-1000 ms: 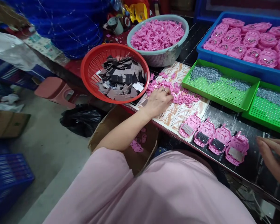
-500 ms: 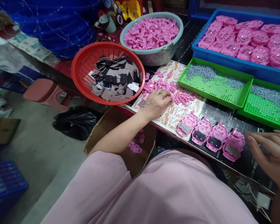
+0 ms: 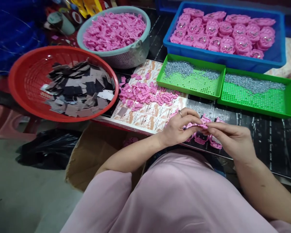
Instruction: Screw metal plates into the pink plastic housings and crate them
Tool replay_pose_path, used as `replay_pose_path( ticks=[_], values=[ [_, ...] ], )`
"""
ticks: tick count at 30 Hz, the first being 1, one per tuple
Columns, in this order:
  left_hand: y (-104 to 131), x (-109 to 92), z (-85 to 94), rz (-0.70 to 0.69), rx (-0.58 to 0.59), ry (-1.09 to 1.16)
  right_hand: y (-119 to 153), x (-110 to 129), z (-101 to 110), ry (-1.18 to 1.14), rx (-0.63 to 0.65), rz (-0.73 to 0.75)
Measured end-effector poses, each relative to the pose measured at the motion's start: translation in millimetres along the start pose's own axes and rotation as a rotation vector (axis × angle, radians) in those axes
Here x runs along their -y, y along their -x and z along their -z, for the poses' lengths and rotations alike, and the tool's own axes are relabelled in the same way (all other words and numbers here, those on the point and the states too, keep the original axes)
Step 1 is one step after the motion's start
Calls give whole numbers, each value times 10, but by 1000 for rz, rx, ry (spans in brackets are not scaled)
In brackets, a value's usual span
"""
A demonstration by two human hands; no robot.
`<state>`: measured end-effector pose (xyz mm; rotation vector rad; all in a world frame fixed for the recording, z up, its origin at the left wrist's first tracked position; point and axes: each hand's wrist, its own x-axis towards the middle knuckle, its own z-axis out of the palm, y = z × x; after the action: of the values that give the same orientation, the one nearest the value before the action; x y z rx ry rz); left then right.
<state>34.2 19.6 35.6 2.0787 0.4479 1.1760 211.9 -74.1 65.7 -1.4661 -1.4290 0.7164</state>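
1. Handwork right of centre: saw a small pink piece (image 3: 203, 125) gripped in the fingertips of the left hand (image 3: 178, 129) and the right hand (image 3: 234, 139), one hand to each side, likely for steadiness and fine control. Could not tell its exact shape under the fingertips.

2. Saw pink casings (image 3: 200, 139) in a row, partly hidden by both hands, on the counter (image 3: 269, 139) near its front edge, probably so as to lie within easy reach. Could not count them all.

3. Noted loose pink parts (image 3: 138, 92) heaped at the centre of the frame on a patterned sheet (image 3: 145, 119), seemingly spread low for easy picking from the left side.

4. Saw flat plates (image 3: 87, 85) in a red basket (image 3: 26, 84) at left, and more pink parts (image 3: 116, 29) in a grey-blue basket (image 3: 126, 60) at upper centre, presumably apart to prevent mixing.

5. Noted small metal pieces (image 3: 179, 68) in two green trays (image 3: 191, 89) at upper right, shallow perhaps for quick access. Behind, in a blue bin (image 3: 215, 58), saw pink rounded items (image 3: 212, 27) packed closely, likely to save space.
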Motion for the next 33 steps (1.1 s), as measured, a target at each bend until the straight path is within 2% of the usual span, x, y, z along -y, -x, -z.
replay_pose_path(
  ticks=[2, 4, 5, 7, 9, 11, 14, 19, 24, 30, 33],
  values=[
    [6, -4, 25, -70, 107, -184, 18, -34, 167, 121, -119, 16],
    [38, -12, 29, -163, 224, -361, 34, -109, 306, 335, -221, 108],
    [62, -18, 18, -215, 288, -426, 40, -158, 349, 439, -215, 169],
    [114, -34, -23, -302, 405, -503, 47, -263, 371, 596, -118, 290],
    [159, -46, -72, -337, 478, -552, 39, -352, 318, 711, -40, 371],
    [188, -46, -110, -339, 521, -602, 12, -411, 232, 828, -28, 426],
    [203, -29, -134, -349, 547, -660, -51, -460, 129, 943, -28, 490],
    [196, -1, -145, -395, 507, -667, -93, -475, 82, 1067, 7, 523],
    [193, 24, -145, -416, 502, -656, -107, -319, 59, 1240, 63, 475],
    [180, -53, -190, -408, 526, -661, -202, -213, 58, 1272, 130, 572],
    [146, -5, -70, -394, 434, -644, -183, -252, 70, 1305, 105, 649]
  ],
)
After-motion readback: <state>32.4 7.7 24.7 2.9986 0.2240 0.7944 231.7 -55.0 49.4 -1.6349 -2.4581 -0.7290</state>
